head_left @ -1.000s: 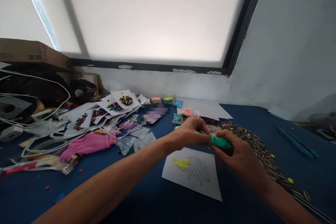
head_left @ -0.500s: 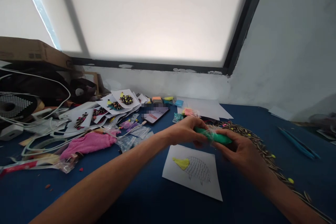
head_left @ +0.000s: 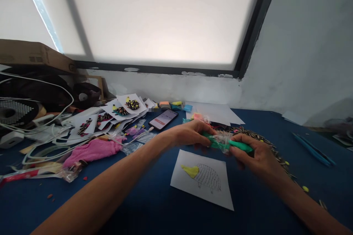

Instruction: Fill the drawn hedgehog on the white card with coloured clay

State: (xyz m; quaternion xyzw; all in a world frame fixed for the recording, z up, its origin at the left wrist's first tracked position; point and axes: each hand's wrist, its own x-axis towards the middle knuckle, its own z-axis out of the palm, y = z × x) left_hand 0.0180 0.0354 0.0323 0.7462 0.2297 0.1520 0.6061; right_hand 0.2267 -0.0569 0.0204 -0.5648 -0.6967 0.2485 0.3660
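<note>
- Left hand point(head_left: 195, 132): fingers closed on green-tinted left end of plastic wrapper point(head_left: 223, 139).
- Right hand point(head_left: 255, 152): thumb and fingers pinching green lump point(head_left: 240, 145); lump sits at the fingertips, wrapper's right end.
- Lump and wrapper held above surface point(head_left: 149, 198), on far-edge side of drawing card point(head_left: 202, 196).
- White sheets point(head_left: 220, 112) by surface's far edge, beyond hands.
</note>
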